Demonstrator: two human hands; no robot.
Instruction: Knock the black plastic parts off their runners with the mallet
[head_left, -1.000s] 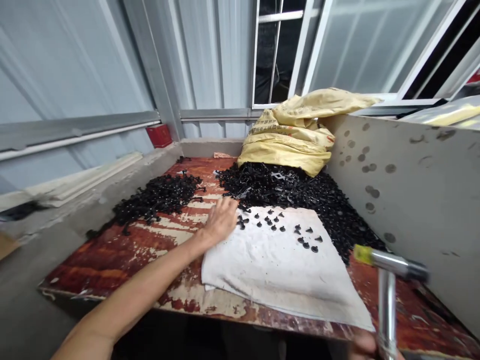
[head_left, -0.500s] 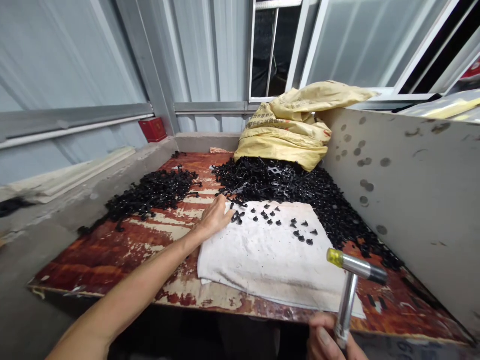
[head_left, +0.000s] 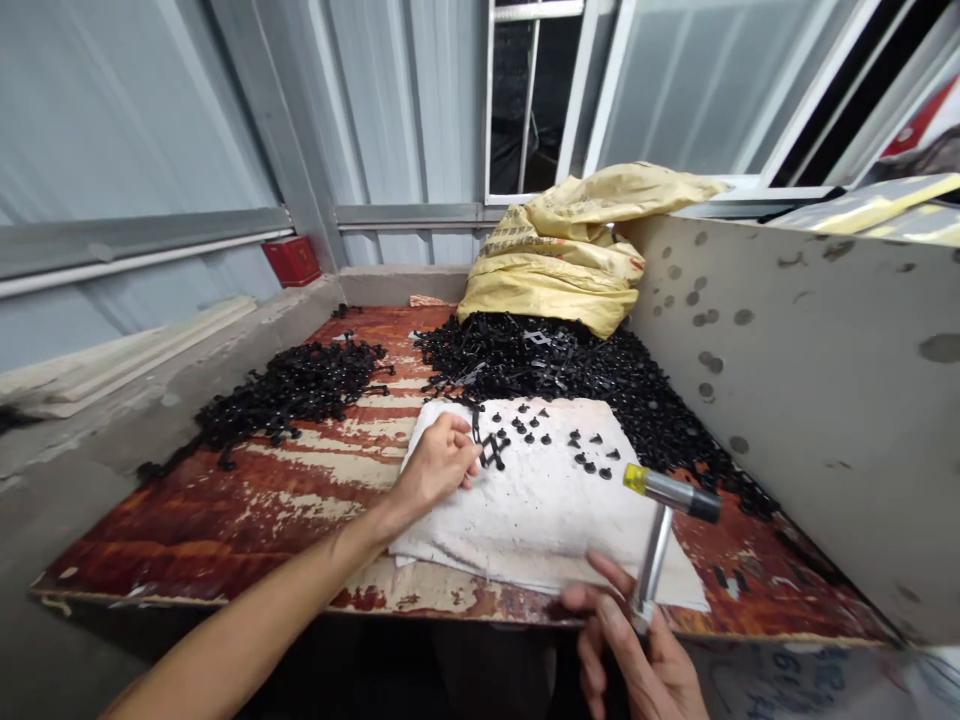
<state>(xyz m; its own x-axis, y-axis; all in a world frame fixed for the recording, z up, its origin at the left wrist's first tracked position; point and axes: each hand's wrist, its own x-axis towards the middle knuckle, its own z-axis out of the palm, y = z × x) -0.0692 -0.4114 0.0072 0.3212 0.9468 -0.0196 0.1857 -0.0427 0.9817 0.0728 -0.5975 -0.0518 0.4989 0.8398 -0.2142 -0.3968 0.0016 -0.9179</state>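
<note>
My left hand (head_left: 441, 455) is over the left part of a folded white cloth (head_left: 517, 530), its fingers closed on a black linked piece (head_left: 493, 452) with round ends. To the right of it, several small black pegs with round flat heads (head_left: 531, 438) stand or lie on the cloth. My right hand (head_left: 637, 650), near the front edge, has a mallet (head_left: 660, 490) with a yellow face and a black face, its metal handle lodged against the palm. The thumb and some fingers of this hand are stretched out to the left, partly blurred.
A big heap of black parts (head_left: 540, 350) spills from a yellow sack (head_left: 555, 270) at the back. A smaller black heap (head_left: 292, 385) lies left on the worn red board (head_left: 225, 510). A pale panel (head_left: 810, 330) walls the right side. A red box (head_left: 292, 261) sits on the ledge.
My left hand has come nearer over the cloth, drawing the black linked piece along. My right hand has risen and moved left with the mallet, its fingers now spread. The view has shifted slightly.
</note>
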